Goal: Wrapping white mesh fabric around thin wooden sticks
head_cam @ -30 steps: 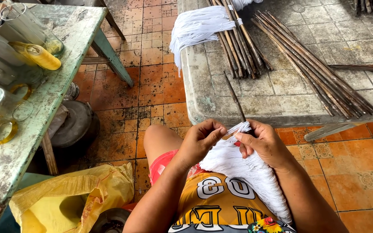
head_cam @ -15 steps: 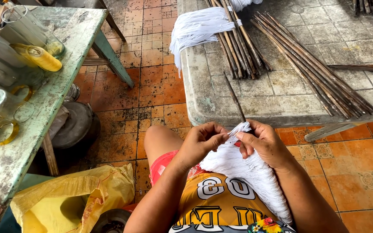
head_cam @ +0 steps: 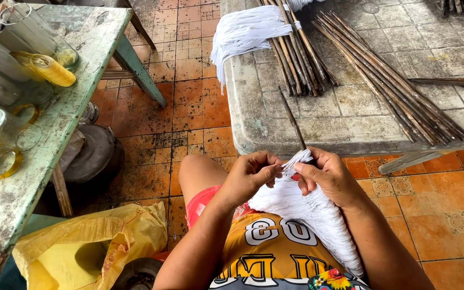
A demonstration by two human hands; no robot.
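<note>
White strip bundle (head_cam: 307, 207) lies on lap, top end w/ thin dark stick (head_cam: 295, 123) betw. both hands. Left hand (head_cam: 248, 180) & right hand (head_cam: 328, 177): fingertips pinch bundle top. Likely soft, light, floppy; grip near stick.

Both hands (head_cam: 291, 174) pinching white strands (head_cam: 302, 207) w/ thin stick (head_cam: 293, 120), lap

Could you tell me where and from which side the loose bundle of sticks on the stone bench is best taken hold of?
Probably around its middle, from above. The bundle of sticks lies flat on the stone bench, fanning out toward the near edge, so a grip midway keeps the sticks together. Both hands are busy with white threads.
</note>
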